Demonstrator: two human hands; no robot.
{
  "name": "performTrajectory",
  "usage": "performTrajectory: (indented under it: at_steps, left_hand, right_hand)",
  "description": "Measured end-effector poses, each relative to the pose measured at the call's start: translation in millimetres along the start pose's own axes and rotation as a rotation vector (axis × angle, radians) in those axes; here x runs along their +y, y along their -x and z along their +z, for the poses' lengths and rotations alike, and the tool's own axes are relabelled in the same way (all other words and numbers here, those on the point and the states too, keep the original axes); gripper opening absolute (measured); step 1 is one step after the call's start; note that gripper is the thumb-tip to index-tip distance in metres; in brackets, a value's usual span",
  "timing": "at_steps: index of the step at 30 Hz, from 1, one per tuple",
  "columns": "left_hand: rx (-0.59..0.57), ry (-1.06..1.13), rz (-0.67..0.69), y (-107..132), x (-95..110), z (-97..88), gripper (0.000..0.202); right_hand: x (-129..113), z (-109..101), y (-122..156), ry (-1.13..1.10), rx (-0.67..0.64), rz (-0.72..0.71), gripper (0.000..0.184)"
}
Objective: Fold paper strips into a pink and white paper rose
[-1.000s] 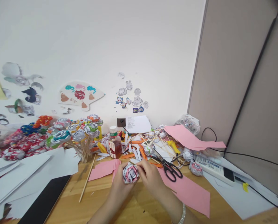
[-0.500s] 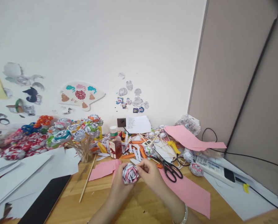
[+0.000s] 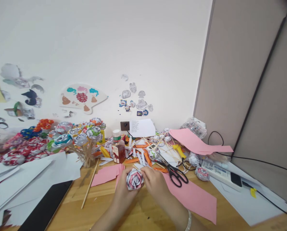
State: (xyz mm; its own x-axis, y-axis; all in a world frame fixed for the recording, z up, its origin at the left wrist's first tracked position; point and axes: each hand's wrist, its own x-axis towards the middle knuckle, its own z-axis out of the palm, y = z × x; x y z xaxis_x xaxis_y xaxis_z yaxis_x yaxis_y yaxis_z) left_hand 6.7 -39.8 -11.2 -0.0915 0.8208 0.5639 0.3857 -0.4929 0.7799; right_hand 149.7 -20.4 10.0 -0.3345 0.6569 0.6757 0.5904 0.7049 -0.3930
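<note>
A white and pink paper rose (image 3: 134, 179) faces me near the front middle of the table. My left hand (image 3: 123, 187) is closed around its left side and underside. On its right edge, my right hand (image 3: 154, 180) pinches the outer petals with thumb and fingers; the fingertips are partly hidden. Behind the flower, a bit of pale paper or stick shows between the hands. Black-handled scissors (image 3: 175, 175) lie right of my right hand, partly on a pink paper sheet (image 3: 193, 200). Smaller pink paper pieces (image 3: 106, 175) lie left of my left hand.
Finished paper flowers on sticks (image 3: 85, 138) stand at the back left. A jar (image 3: 118, 149) stands before heaped paper scraps (image 3: 140, 154). White sheets (image 3: 18, 183), a black flat object (image 3: 48, 205) and a wooden stick (image 3: 90, 184) lie left. A power strip (image 3: 220, 175) sits right.
My right hand has turned slightly, its fingers closing nearer the rose's right edge. The rose and my left hand stay nearly in place; the view has shifted slightly.
</note>
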Motion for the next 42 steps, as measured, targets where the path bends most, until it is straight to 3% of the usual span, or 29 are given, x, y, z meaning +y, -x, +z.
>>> performTrajectory:
  at_steps: [5, 13, 18, 30, 38, 42]
  left_hand:
    - [-0.003, 0.023, 0.006, -1, 4, -0.8, 0.036]
    - [0.032, 0.012, -0.014, 1, 1, 0.9, 0.039]
    - [0.023, 0.013, -0.015, 0, 3, 0.2, 0.04]
    - [0.018, 0.008, -0.01, 0, 5, -0.9, 0.038]
    - [0.068, 0.01, -0.028, -2, 3, -1.7, 0.038]
    - [0.09, 0.062, -0.056, -5, 10, -1.7, 0.044]
  right_hand:
    - [-7, -7, -2, -0.137, -0.033, 0.046, 0.025]
    - [-9, -8, -1, -0.01, 0.195, 0.151, 0.02]
    - [-10, -6, -1, -0.052, 0.219, 0.139, 0.018]
    - [-4, 3, 3, -0.061, 0.154, 0.067, 0.024]
    - [-10, -7, 0, -0.189, 0.001, 0.036, 0.028]
    - [-12, -12, -2, -0.261, 0.052, 0.08, 0.027]
